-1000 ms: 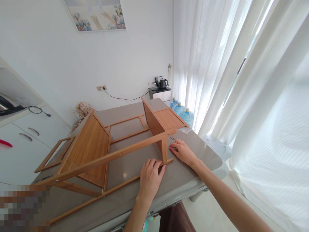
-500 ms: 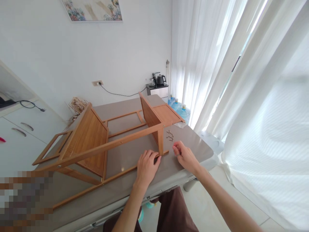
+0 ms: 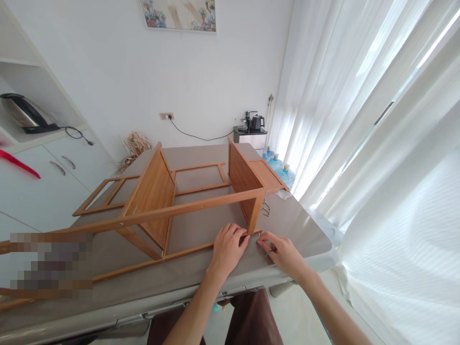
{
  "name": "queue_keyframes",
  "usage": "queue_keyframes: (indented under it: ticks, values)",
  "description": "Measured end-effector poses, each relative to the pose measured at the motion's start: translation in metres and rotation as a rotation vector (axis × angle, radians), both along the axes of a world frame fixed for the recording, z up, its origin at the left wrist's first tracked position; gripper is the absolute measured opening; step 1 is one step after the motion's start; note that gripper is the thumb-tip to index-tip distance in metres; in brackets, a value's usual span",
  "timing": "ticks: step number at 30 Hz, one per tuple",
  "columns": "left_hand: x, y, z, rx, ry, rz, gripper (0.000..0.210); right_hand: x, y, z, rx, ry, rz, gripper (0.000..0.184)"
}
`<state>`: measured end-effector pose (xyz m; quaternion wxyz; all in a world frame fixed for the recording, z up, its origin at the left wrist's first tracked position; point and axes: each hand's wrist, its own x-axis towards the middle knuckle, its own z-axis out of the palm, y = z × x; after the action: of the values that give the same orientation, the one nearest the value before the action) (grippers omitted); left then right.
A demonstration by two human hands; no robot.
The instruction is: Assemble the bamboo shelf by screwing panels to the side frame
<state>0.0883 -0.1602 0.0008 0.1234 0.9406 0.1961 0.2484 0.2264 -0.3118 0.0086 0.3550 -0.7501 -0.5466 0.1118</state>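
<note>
Bright daylight, coming from my right side.
It passes through the white curtain [image 3: 330, 96], almost washed out there; the table [image 3: 305, 223] shines softly. Blocky pixels hide part of my frame [image 3: 187, 210] at lower left.

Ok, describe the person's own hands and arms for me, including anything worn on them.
The left hand and right hand are ungloved. Both forearms are bare, with no sleeve in view, and no watch or bracelet shows on either wrist. I cannot tell whether a ring is worn.
</note>
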Motion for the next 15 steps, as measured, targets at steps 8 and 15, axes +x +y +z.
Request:
queue_keyframes:
  ticks: [8, 15]
  values:
    - [-0.001, -0.001, 0.005, -0.029, -0.004, -0.001, 0.011, 0.007, 0.008, 0.004, 0.001, -0.039, 0.084, 0.021]
    - [-0.001, 0.0, 0.006, -0.058, 0.0, -0.004, 0.011, 0.008, 0.015, 0.004, -0.018, -0.024, 0.095, 0.021]
